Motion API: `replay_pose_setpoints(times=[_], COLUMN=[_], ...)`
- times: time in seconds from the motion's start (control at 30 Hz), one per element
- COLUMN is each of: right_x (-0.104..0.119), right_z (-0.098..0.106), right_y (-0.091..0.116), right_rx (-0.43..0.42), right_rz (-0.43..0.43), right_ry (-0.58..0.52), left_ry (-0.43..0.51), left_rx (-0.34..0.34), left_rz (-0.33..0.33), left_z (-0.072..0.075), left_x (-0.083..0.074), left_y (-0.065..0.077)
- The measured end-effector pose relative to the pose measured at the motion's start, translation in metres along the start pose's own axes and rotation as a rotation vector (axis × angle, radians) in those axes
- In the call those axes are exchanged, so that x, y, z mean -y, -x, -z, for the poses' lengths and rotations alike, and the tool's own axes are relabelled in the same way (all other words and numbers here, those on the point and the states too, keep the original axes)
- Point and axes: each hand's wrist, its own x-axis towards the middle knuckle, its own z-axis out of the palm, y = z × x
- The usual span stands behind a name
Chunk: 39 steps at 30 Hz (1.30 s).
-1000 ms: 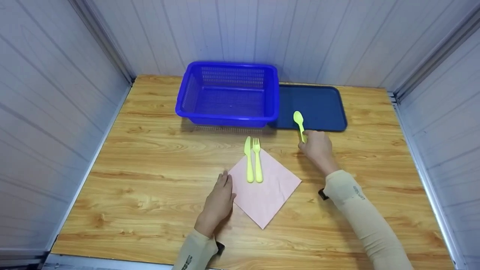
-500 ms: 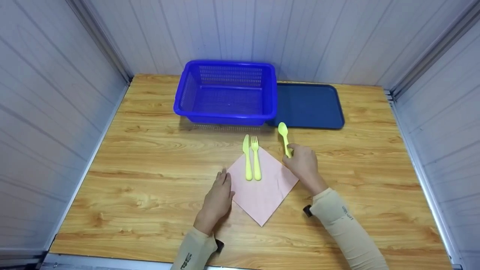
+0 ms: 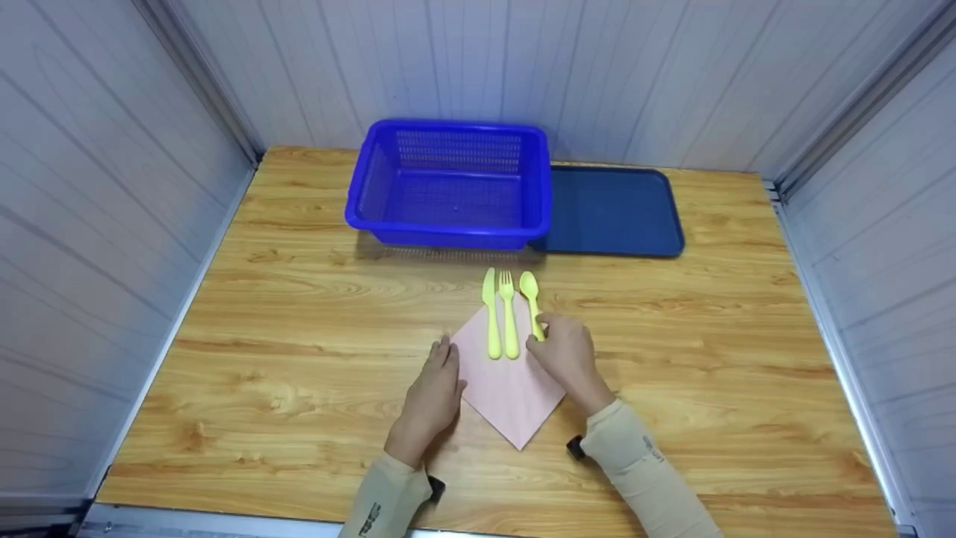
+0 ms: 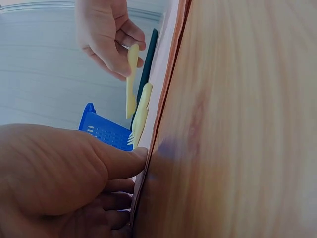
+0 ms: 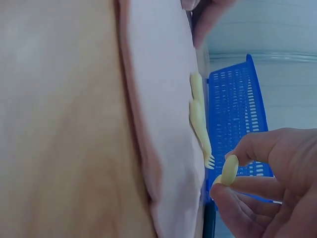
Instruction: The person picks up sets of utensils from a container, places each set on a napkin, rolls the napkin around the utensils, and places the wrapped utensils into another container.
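A pink napkin (image 3: 515, 388) lies as a diamond on the wooden table (image 3: 299, 336). On its upper part lie a yellow-green knife (image 3: 492, 317) and a fork (image 3: 509, 314), side by side. My right hand (image 3: 562, 350) pinches the handle of a matching spoon (image 3: 529, 295), held just right of the fork over the napkin. In the right wrist view the spoon (image 5: 229, 170) sits between thumb and fingers. My left hand (image 3: 433, 392) rests flat on the table with straight fingers pressing the napkin's left corner. The left wrist view shows the spoon (image 4: 131, 79) and the fork (image 4: 141, 111).
A blue plastic basket (image 3: 452, 187) stands at the back of the table. A dark blue tray (image 3: 620, 213) lies flat to its right. White panel walls close in the left, back and right sides.
My right hand has carried the spoon from above the tray down and left to beside the fork on the napkin. The left hand has stayed at the napkin's corner.
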Motion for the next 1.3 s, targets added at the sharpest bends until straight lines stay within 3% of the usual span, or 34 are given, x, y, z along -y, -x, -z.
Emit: replay_pose_setpoints(times=[0.67,0.97,1.3], right_x=[0.005,0.005,0.003], right_z=[-0.022,-0.024,-0.023], right_y=[0.002,0.001,0.002], right_rx=[-0.012,-0.007,-0.029], right_rz=[-0.001,-0.004,0.015], right_ry=[0.081,0.137,0.129], left_ry=[0.000,0.002,-0.004], left_rx=[0.008,0.033,0.029], left_rz=[-0.006,0.011,0.011], left_z=[0.002,0.001,0.002], left_x=[-0.001,0.000,0.000], left_y=[0.001,0.000,0.000])
